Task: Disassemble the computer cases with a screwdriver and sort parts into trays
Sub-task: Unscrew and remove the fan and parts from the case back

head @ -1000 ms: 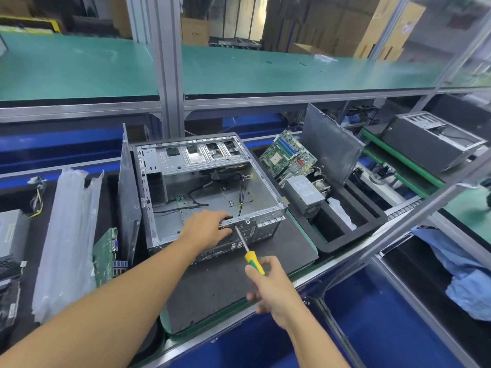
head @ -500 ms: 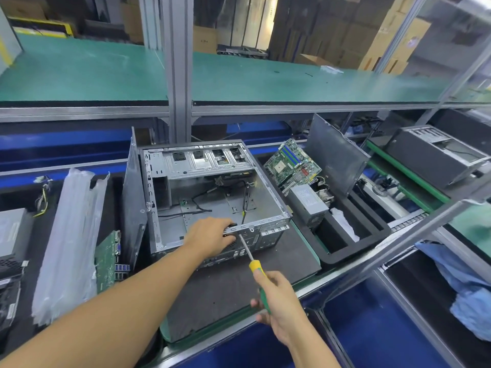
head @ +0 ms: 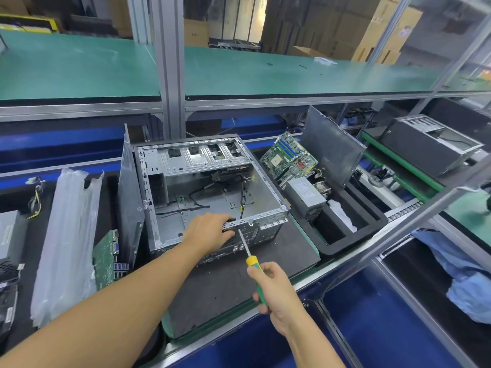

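Right now that's two hands (head: pixel 210 232) (head: pixel 276 296), one screwdriver (head: pixel 251 261), two computer cases (head: pixel 202 160) (head: pixel 425 147), two green circuit boards (head: pixel 289 155) (head: pixel 106 258), two grey side panels (head: pixel 130 197) (head: pixel 332 150) and one black tray (head: pixel 345 244).

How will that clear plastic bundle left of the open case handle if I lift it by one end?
Probably floppy: the clear plastic bundle looks thin and crumpled, so it should sag. It is likely light, and its glossy film may be slippery.

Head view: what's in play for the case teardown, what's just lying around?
In play: open case, screwdriver in right hand, left hand gripping its edge, black tray with motherboard and power supply.
Lying about: plastic bags, blue cloth, cardboard boxes.
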